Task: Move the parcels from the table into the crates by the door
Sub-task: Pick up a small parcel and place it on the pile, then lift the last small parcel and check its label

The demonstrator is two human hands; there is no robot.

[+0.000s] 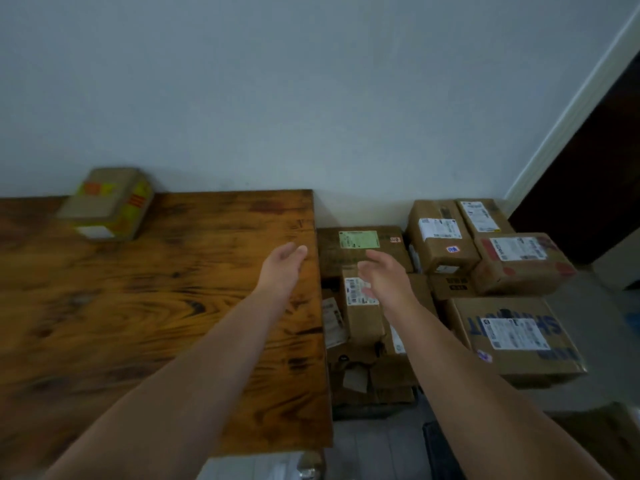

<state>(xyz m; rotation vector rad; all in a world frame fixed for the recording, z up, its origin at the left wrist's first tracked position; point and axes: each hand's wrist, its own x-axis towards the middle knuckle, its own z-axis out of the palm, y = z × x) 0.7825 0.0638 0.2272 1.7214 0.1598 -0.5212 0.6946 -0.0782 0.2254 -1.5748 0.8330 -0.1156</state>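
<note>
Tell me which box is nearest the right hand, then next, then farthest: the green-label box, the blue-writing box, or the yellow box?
1. Green-label box, just beyond the right hand.
2. Blue-writing box, on the floor to the hand's right.
3. Yellow box, far left on the table.

A: Background surfaces?
B: Pale blue-grey wall [311, 98]; white trim [568, 109] running diagonally at right.
A: Ground level?
B: Light tiled floor [374, 448]; white unit [620, 261] at right edge.
</note>
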